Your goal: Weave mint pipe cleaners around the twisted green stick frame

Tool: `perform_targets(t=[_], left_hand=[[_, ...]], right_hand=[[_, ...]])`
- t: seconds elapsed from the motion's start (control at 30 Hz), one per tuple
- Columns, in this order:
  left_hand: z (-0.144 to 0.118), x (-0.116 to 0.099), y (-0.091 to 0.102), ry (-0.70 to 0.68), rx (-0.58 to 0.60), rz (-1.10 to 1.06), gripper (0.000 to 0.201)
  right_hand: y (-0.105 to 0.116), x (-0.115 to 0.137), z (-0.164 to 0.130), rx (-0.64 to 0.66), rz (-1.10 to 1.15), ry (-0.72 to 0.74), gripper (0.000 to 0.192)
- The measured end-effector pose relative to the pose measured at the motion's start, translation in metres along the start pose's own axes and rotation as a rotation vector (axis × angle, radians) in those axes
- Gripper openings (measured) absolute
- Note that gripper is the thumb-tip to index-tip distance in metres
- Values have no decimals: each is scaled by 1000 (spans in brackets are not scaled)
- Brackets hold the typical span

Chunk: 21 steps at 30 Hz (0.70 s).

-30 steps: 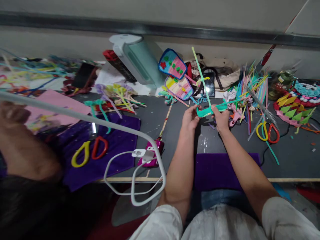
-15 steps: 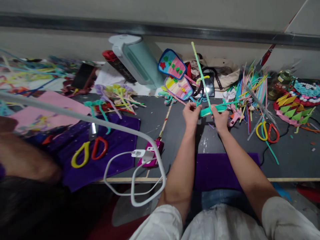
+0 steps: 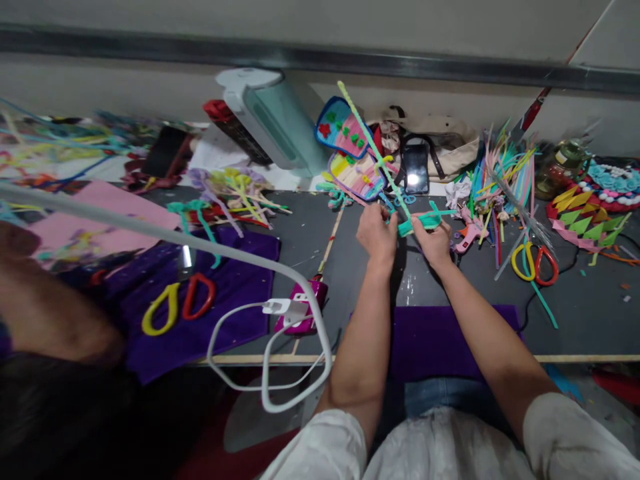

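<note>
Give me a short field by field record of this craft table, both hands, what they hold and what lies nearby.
left hand: pinching the left end of the teal pipe cleaner bundle
right hand: gripping the bundle from the right
long stem: pale green pipe cleaner rising from the bundle, tilted up and to the left
surface: grey table
purple cloth: at the near edge, between the forearms
right side: yellow and red scissors, pink glue gun
left side: second scissors on purple fabric, white cable
behind: phone
</note>
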<state>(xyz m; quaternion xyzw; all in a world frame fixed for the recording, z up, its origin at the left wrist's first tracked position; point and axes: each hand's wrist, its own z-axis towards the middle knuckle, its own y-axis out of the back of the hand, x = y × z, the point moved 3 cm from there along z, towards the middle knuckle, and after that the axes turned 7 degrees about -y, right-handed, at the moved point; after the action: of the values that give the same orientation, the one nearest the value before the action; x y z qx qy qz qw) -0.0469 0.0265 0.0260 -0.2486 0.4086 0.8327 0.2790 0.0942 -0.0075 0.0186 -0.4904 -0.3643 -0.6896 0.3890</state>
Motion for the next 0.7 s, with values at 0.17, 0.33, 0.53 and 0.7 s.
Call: perform_targets(t=[0.17,0.33,0.53,0.7], left_hand=[[0,-1,1,-29,-15,-18,22],[-1,-5,3,-56,6,-38,9],[-1,-6,2,-85,63,-40,9],[-1,-8,2,-95,45,-111,10]], right_hand=[[-1,1,-2,-10,-6,16,25],[-1,1,-2,-9,-8,10,23],[-2,-2,-2,1,-18,-9,25],[0,-4,2,-16,-10,32,27]])
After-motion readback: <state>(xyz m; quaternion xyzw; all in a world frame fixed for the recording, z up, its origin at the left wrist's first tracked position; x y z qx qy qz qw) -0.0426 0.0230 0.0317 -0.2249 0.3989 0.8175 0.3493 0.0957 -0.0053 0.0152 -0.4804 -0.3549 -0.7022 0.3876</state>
